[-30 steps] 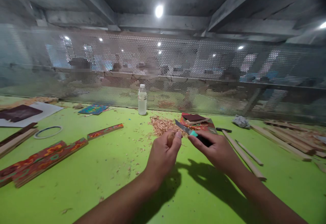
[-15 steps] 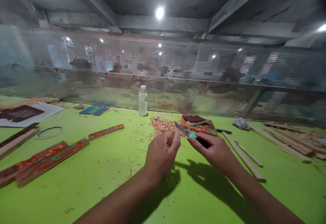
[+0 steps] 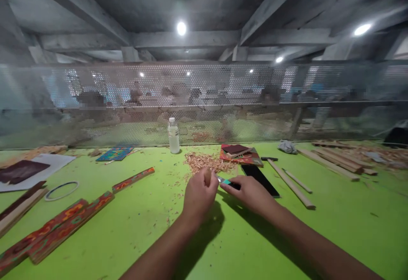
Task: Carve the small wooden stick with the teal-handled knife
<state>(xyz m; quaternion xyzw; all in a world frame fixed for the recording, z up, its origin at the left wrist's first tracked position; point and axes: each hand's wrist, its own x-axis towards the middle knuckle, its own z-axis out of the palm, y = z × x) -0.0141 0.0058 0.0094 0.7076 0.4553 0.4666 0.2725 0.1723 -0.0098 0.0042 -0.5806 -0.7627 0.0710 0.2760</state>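
Note:
In front of me, my left hand (image 3: 198, 196) is closed around a small brown wooden piece (image 3: 208, 177), mostly hidden by the fingers. My right hand (image 3: 251, 191) grips a knife (image 3: 228, 182) with a black and teal handle. Its blade points left and meets the left hand's thumb and the wooden piece; whether it touches the wood I cannot tell. Just beyond both hands lies a heap of wood shavings (image 3: 205, 162). A black phone-like slab (image 3: 260, 180) lies flat behind my right hand.
A water bottle (image 3: 174, 136) stands near the perforated screen (image 3: 146, 123). Painted wooden strips (image 3: 72, 225) and a tape ring (image 3: 47, 196) lie left. To the right are a hammer (image 3: 291, 183), a thin stick (image 3: 298, 181), crumpled paper (image 3: 287, 146) and wooden strips (image 3: 338, 161).
The knife has moved left, its blade now at the left hand's thumb. My view has shifted, and the black slab shows beyond the right hand.

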